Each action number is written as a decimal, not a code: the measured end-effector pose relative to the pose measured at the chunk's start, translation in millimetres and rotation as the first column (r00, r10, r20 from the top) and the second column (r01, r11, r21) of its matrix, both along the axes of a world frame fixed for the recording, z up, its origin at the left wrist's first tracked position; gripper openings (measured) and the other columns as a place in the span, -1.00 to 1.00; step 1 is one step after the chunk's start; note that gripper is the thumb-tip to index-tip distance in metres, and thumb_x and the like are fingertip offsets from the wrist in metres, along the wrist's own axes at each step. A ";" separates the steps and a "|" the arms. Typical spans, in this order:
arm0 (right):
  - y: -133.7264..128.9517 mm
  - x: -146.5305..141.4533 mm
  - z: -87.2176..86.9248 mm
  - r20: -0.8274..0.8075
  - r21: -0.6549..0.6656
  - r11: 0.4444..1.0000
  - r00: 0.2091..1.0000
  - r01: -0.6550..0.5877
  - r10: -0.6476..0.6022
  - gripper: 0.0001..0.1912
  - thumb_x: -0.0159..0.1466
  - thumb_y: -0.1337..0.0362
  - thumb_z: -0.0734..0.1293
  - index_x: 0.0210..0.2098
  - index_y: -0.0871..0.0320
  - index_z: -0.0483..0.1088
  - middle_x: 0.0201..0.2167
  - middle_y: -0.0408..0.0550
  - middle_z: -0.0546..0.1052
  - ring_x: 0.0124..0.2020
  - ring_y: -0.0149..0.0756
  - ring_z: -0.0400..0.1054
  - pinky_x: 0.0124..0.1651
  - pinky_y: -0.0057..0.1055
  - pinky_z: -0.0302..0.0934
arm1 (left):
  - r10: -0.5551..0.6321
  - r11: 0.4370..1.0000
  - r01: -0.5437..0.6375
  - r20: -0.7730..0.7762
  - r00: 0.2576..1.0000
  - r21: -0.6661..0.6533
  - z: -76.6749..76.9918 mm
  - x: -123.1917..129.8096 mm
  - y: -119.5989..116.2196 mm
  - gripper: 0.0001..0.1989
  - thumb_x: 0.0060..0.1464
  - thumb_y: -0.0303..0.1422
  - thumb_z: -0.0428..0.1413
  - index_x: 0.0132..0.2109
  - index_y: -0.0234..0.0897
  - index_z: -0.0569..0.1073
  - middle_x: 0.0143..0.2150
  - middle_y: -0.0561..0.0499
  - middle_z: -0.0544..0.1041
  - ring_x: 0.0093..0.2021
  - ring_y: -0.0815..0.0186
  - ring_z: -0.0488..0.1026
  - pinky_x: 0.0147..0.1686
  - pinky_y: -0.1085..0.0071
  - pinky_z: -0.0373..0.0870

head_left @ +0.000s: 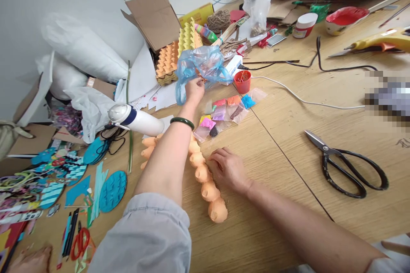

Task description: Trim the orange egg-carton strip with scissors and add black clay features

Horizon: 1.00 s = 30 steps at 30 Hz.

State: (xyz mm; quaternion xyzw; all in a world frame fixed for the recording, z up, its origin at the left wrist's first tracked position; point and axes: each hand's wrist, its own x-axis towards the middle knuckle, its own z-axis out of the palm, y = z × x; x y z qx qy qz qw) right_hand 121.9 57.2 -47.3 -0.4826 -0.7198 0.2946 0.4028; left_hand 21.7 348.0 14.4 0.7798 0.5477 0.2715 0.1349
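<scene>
Blue plastic bag (pixel 208 60): crumpled, ahead of you at your left hand, beside the egg trays (pixel 167 59) and near the red cup (pixel 242 84).
Left hand (pixel 194 89): stretched forward, fingers curled in and touching the bag's near side. The fingertips are partly hidden, so you cannot tell whether they are clamped on the plastic.
Left wrist: fitted with a dark green bangle (pixel 182 122).
Right hand (pixel 231 171): palm down over the table (pixel 275 217), fingers loosely bent, just beside the carton strip (pixel 202 174). Its underside is hidden; you cannot tell whether the grip is closed.
Hand spacing: your two hands are apart, the left farther forward.
Carton strip: orange, cups in a row, lying between your left forearm and right hand.
Colour packets (pixel 219 113): grouped on the table between the bag and your right hand.
Large scissors (pixel 326 148): right of your right hand, well apart from it.
White bottle (pixel 145 122): left of your left forearm.
</scene>
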 end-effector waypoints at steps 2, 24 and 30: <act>-0.5 -0.6 0.3 0.003 -0.001 1.000 1.000 0.001 -0.001 -0.79 0.38 0.44 0.26 -0.30 0.11 0.50 -0.25 -0.06 0.61 -0.19 -0.26 0.40 -0.13 -0.35 0.29 | 0.047 0.999 -0.047 0.019 0.999 0.006 -2.2 3.5 -15.4 -0.72 0.35 -0.46 0.00 -0.02 -0.38 0.61 -0.03 -0.15 0.69 0.01 0.22 0.60 0.07 0.35 0.45; 2.1 -3.1 -3.1 0.057 0.024 1.000 0.998 0.004 -0.005 -0.78 0.38 0.42 0.26 -0.31 0.14 0.54 -0.26 -0.03 0.62 -0.19 -0.25 0.40 -0.13 -0.34 0.28 | -0.432 0.902 0.386 -0.433 0.791 -0.194 -7.1 34.2 -139.7 -0.54 0.34 -0.22 0.10 0.33 -0.12 0.44 0.48 -0.08 0.29 0.52 0.04 0.13 0.51 -0.13 -0.18; 3.0 -3.7 -1.7 0.045 0.006 1.000 0.999 0.007 -0.007 -0.77 0.37 0.42 0.26 -0.32 0.13 0.53 -0.24 -0.03 0.62 -0.18 -0.25 0.40 -0.11 -0.34 0.26 | -0.218 0.975 0.198 -0.275 0.936 -0.100 5.5 -29.6 -143.9 -0.36 0.27 -0.08 0.18 0.41 -0.14 0.32 0.53 -0.21 0.18 0.53 0.05 0.10 0.49 -0.05 -0.10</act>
